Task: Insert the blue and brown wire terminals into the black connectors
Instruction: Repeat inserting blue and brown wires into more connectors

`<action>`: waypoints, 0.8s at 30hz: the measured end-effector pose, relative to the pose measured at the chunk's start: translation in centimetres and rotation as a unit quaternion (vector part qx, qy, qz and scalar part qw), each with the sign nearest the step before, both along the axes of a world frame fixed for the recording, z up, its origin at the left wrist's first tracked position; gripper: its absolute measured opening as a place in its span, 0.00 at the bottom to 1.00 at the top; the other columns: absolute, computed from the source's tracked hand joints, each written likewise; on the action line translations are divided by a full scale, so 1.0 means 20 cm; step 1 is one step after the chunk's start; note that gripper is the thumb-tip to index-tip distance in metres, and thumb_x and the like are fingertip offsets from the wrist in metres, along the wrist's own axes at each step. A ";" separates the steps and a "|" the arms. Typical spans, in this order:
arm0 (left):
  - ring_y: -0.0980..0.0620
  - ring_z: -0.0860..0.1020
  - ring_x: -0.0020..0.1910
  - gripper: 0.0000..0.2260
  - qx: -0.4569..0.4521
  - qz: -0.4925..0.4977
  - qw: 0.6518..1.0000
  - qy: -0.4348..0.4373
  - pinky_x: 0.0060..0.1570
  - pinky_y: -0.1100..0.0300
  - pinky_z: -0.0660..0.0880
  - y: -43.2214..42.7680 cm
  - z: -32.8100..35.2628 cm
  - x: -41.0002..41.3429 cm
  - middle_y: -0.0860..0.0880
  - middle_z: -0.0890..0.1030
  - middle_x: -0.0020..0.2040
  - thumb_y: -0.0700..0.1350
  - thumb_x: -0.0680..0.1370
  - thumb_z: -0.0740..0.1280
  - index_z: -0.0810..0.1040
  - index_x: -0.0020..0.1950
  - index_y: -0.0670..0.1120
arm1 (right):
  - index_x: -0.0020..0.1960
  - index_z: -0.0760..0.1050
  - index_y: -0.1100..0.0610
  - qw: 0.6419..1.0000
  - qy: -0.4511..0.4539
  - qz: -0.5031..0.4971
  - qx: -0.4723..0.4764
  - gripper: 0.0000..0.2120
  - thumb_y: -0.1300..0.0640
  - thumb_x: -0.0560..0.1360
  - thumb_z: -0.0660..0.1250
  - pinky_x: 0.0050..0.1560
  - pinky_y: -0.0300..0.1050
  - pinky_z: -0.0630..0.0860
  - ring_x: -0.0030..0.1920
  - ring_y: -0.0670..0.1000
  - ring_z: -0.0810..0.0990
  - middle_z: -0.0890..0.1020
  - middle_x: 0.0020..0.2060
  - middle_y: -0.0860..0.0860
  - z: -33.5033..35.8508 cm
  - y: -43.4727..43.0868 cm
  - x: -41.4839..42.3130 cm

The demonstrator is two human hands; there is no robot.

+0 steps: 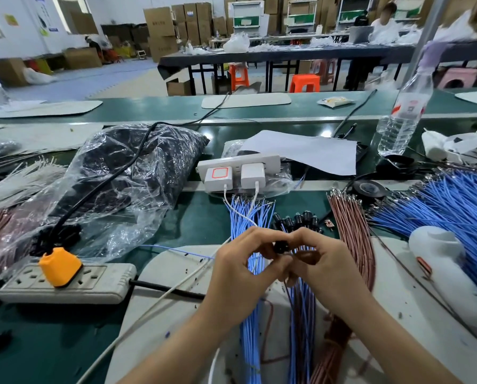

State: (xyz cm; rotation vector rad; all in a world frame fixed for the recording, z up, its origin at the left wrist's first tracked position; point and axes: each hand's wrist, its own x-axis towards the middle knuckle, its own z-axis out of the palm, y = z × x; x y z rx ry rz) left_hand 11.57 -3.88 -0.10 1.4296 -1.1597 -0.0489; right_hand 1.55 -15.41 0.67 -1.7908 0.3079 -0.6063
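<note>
My left hand point(238, 268) and my right hand point(322, 263) meet over the grey mat, fingertips together. Between them sits a small black connector point(281, 246); both hands pinch it, and thin wires hang down from it. Just behind my hands lies a cluster of black connectors point(295, 218). A bundle of blue wires point(245, 214) runs under my left hand toward me. A bundle of brown wires point(352, 234) lies to the right of my right hand. Wired connectors' blue and brown leads point(301, 322) hang below my hands.
A grey power strip with an orange plug point(60, 268) lies at the left. A plastic bag of black parts point(126, 173) sits behind it. A white power strip with chargers point(237, 171), a large heap of blue wires point(448, 206), a white tool point(442, 261) and a water bottle point(403, 117) stand around.
</note>
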 end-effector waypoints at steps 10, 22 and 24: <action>0.54 0.79 0.44 0.11 -0.004 0.020 1.000 -0.015 0.48 0.62 0.75 0.01 0.00 -0.02 0.58 0.81 0.45 0.45 0.71 0.72 0.80 0.52 0.55 | 0.41 0.78 0.59 0.997 -0.040 -0.029 -0.061 0.12 0.76 0.68 0.69 0.35 0.30 0.75 0.31 0.44 0.82 0.83 0.35 0.50 0.00 0.02 0.00; 0.51 0.79 0.48 0.10 -0.029 0.014 0.999 -0.017 0.48 0.59 0.76 0.00 -0.01 0.00 0.53 0.80 0.49 0.38 0.72 0.72 0.83 0.52 0.46 | 0.43 0.77 0.46 0.986 -0.052 -0.064 -0.147 0.19 0.71 0.69 0.72 0.40 0.38 0.80 0.37 0.43 0.83 0.83 0.35 0.46 -0.01 0.03 0.00; 0.51 0.80 0.48 0.11 -0.027 0.014 1.000 -0.010 0.49 0.58 0.76 0.00 -0.01 0.00 0.53 0.80 0.48 0.39 0.72 0.72 0.82 0.52 0.49 | 0.43 0.76 0.45 0.983 -0.057 -0.067 -0.162 0.20 0.71 0.69 0.73 0.40 0.37 0.79 0.38 0.43 0.83 0.83 0.36 0.44 -0.01 0.03 0.00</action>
